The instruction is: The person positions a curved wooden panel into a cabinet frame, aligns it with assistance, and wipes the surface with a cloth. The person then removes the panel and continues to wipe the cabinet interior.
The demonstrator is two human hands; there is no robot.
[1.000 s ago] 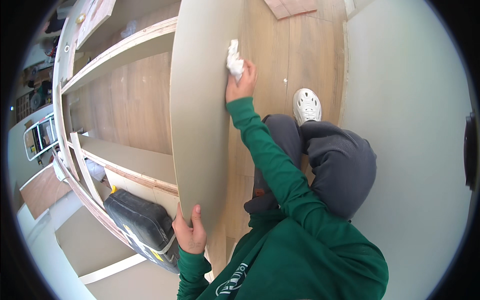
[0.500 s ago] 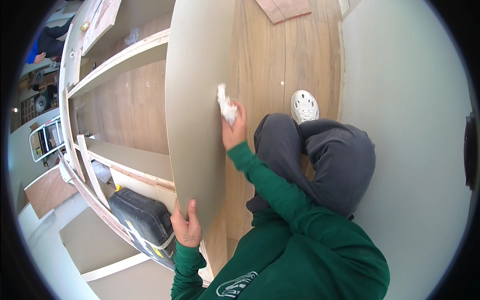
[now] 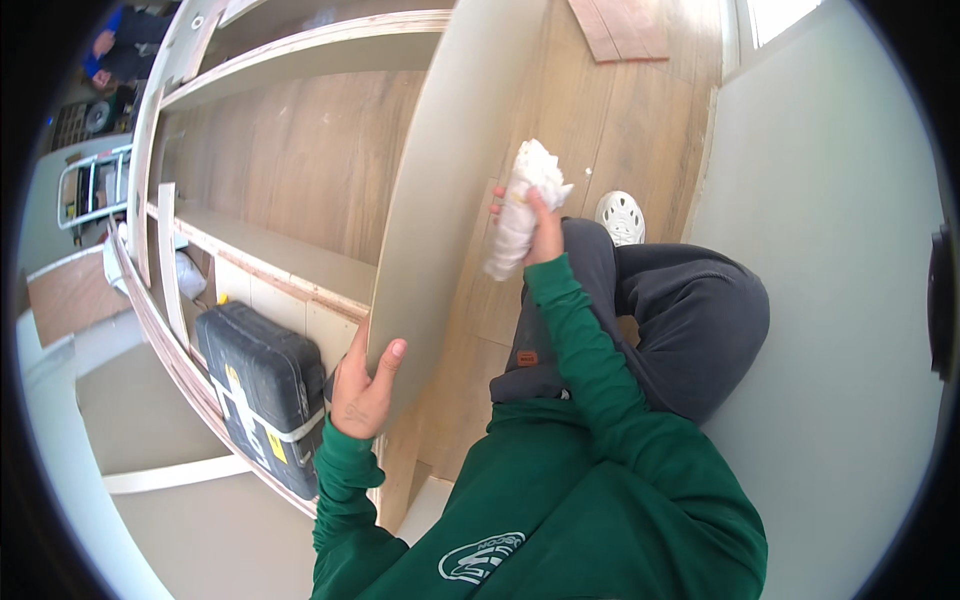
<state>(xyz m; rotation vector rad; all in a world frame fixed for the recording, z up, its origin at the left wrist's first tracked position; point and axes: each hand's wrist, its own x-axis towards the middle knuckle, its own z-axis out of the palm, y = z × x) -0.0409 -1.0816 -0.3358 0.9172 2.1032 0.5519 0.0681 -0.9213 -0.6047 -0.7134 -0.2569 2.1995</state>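
Note:
A long beige panel forms the near side of a wooden cabinet frame. My left hand is closed over the panel's edge near its lower end, thumb on the beige face and fingers mostly hidden on the other side. In my right hand is a bunched white cloth, gripped around its middle with both ends sticking out. The cloth is held to the right of the panel, over the wood floor, and looks clear of the beige surface.
A black tool case with a pale strap stands left of my left hand. Grey wall rises close on my right. A wood board lies on the floor ahead. Far left are a white metal stand and another person.
My right hand has lifted the cloth off the panel and shifted right; more of the cloth now shows. My left hand still grips the edge. The whole view has tilted and shifted.

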